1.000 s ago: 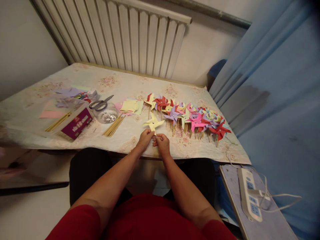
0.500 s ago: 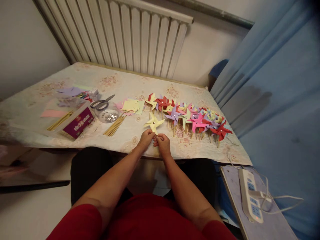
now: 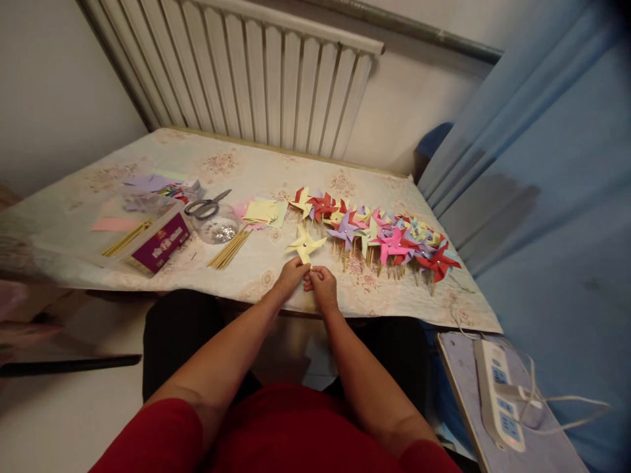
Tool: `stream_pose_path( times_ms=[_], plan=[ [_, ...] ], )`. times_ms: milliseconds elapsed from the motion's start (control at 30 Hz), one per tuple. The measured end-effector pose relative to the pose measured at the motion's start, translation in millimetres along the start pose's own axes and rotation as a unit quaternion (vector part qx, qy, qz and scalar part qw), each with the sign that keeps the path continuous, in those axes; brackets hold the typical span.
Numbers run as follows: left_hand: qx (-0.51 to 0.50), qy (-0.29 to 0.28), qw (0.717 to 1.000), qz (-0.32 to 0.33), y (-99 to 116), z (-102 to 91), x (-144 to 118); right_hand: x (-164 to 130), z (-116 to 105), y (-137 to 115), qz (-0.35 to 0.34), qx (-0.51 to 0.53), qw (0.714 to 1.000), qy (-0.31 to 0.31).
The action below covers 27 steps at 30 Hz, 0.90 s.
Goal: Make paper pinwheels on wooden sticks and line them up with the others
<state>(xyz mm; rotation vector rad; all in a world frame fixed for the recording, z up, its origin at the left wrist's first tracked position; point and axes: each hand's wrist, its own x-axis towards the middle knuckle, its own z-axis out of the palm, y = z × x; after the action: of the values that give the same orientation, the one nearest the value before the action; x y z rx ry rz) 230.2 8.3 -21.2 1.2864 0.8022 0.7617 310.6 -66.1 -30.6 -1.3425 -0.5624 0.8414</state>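
A pale yellow paper pinwheel (image 3: 305, 246) with a dark dot at its centre faces up near the table's front edge. My left hand (image 3: 290, 276) is closed on its lower part, thumb and fingers pinched together. Right beside it, my right hand (image 3: 323, 289) pinches just below the blades, its fingertips touching the left ones. The fingers mostly hide what lies under the blades. To the right stand rows of finished pinwheels (image 3: 393, 246) in red, pink, purple, yellow and green on thin sticks. Yellow paper squares (image 3: 261, 211) are piled beyond my hands.
Left of my hands lie a bundle of wooden sticks (image 3: 229, 249), a clear round container (image 3: 219, 232) of small shiny pieces, scissors (image 3: 203, 209) and a purple-labelled box (image 3: 162, 243). A power strip (image 3: 499, 394) rests on a lower surface at right, beside a blue curtain (image 3: 547, 197).
The whole view has shifted slightly. Both hands keep their pinch at the yellow pinwheel, with only a tiny movement of the fingers.
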Motion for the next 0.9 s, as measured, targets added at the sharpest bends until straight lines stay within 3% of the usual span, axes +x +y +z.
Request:
stream_pose_path(
  times_ms=[167,300,600,767,900],
  plan=[
    [-0.039,0.0,0.999,-0.019,-0.7,0.0,0.9,-0.6,0.1,0.4,0.0,0.003,1.0,-0.001],
    [-0.091,0.038,0.995,-0.032,-5.2,-1.3,4.0,-2.4,-0.4,0.1,0.0,0.002,1.0,-0.01],
    [-0.245,0.085,0.965,-0.04,2.0,-10.1,10.2,-5.0,0.5,0.8,0.001,-0.038,0.999,-0.03],
    [-0.24,0.092,0.965,-0.047,6.0,-17.3,17.0,-3.3,2.7,2.1,0.013,-0.079,0.995,-0.052],
    [-0.227,0.066,0.971,-0.044,5.4,-19.6,18.9,-2.2,2.8,-0.6,0.033,-0.11,0.99,-0.081]
  ],
)
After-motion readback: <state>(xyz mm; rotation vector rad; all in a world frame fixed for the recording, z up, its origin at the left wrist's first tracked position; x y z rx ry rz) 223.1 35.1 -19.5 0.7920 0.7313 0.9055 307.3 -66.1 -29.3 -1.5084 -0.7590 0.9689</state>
